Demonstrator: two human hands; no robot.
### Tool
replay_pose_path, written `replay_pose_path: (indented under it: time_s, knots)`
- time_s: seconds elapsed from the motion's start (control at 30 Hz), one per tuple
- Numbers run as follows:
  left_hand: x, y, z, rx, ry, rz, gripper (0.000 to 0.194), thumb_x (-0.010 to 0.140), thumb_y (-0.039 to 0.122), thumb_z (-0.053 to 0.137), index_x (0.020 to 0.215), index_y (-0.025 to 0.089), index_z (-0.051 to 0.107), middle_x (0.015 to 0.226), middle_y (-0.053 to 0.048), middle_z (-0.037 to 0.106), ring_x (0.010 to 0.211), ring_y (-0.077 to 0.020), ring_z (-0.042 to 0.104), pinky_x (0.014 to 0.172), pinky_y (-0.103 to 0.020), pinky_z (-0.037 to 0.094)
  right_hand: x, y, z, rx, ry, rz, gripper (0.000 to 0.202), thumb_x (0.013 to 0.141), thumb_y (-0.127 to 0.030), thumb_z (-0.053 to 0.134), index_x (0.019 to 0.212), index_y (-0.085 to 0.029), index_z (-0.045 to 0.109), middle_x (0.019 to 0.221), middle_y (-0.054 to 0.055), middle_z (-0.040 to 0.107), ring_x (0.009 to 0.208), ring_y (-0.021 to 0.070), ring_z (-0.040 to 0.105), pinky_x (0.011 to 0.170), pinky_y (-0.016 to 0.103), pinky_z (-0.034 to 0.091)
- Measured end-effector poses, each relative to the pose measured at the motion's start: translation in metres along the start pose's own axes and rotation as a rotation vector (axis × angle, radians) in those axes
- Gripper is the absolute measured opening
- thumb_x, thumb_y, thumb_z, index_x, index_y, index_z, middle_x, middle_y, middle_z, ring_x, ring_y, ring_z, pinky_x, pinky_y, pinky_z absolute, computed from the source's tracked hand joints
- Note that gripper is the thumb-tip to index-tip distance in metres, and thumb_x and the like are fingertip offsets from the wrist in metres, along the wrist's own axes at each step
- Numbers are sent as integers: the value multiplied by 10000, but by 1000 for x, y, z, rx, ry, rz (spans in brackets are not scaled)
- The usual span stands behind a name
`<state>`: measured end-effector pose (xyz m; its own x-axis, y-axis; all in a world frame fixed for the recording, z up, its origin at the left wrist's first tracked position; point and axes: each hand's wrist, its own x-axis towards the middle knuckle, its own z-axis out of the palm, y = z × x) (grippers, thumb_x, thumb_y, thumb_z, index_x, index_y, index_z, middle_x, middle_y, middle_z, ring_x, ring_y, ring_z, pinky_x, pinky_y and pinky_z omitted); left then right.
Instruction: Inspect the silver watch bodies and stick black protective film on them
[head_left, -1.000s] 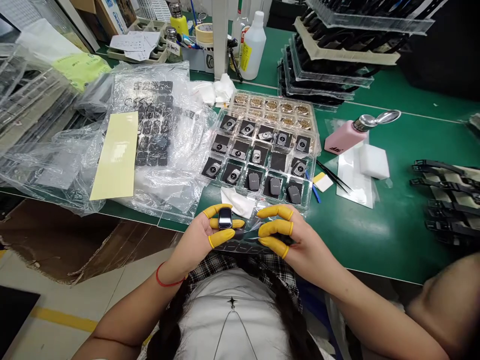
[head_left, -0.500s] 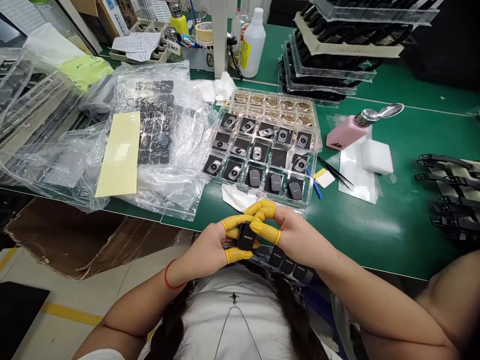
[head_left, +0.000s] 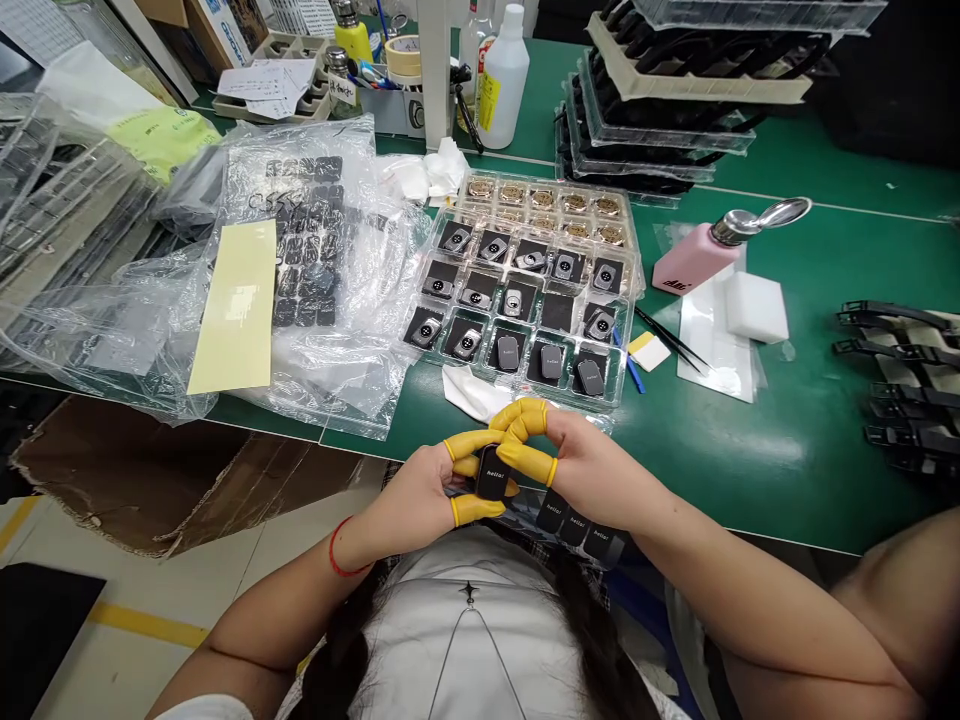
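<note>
Several crinkled clear plastic bags (head_left: pixel 334 385) cover the left end of the worktop (head_left: pixel 720 470) as I look down from the head camera, with a pale yellow card (head_left: pixel 234 310) lying on them near the front edge. To the right, just past that edge and over the lap, I see the left hand (head_left: pixel 420 500) in yellow finger covers, clamped around the sides of a small watch (head_left: pixel 492 474) whose black face reads "hello!". Beyond it, a clear tray (head_left: pixel 486 345) of watches sits at mid-worktop, with a white cloth (head_left: pixel 466 394) before its near edge. The right hand (head_left: pixel 600 475) has its fingertips together at the watch's upper right corner; whether they pinch or only press it, I cannot tell. A sheet of black "hello!" labels (head_left: pixel 576 526) shows below that hand. Further right I find black tweezers (head_left: pixel 670 337), then a pink bottle (head_left: pixel 694 260) and a white foam block (head_left: pixel 757 308). Black straps (head_left: pixel 911 375) lie near the worktop's right end.
</note>
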<state>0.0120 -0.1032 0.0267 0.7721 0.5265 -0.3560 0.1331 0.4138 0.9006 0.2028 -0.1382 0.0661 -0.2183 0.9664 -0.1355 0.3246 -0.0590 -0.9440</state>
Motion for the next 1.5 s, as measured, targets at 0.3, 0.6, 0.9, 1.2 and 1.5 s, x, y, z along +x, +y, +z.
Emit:
replay_pose_path:
  time_s: [0.3,0.6,0.9,1.2,1.5]
  knots:
    - [1,0,0,-1,-2,-25,643,723,228,765,1318,234,520,1028,-53,716,932,-195,674,835,-281,520,-2,3,3,-190,89,-114,116,890,-214,566,785,-199,613,923,37,660,889,189,577,856,386,440]
    - [4,-4,1,-34,1,-41,504,746,233,739,1223,213,577,675,41,649,633,-103,595,649,-211,469,-10,13,17,-419,147,-151,382,839,-436,645,1137,-206,583,1006,80,665,866,224,587,765,371,451]
    - [14,-2,3,-12,40,-13,859,788,315,712,1477,233,207,946,-55,729,901,-189,656,847,-320,474,29,25,-30,-340,439,-100,196,905,-342,538,1010,-202,626,862,37,680,782,186,610,717,307,469]
    - [13,-5,-6,-10,68,44,614,824,451,646,1335,164,462,964,-105,731,950,-219,657,918,-360,454,98,62,-103,-907,700,-77,248,903,-248,483,932,-164,715,1003,156,642,985,315,512,871,503,388]
    - [16,-10,-11,-83,112,88,506,841,424,636,1259,167,511,949,-90,731,938,-201,652,926,-352,439,119,63,-72,-907,556,-216,180,856,-229,566,992,-149,650,1192,155,596,1205,321,431,997,497,367]
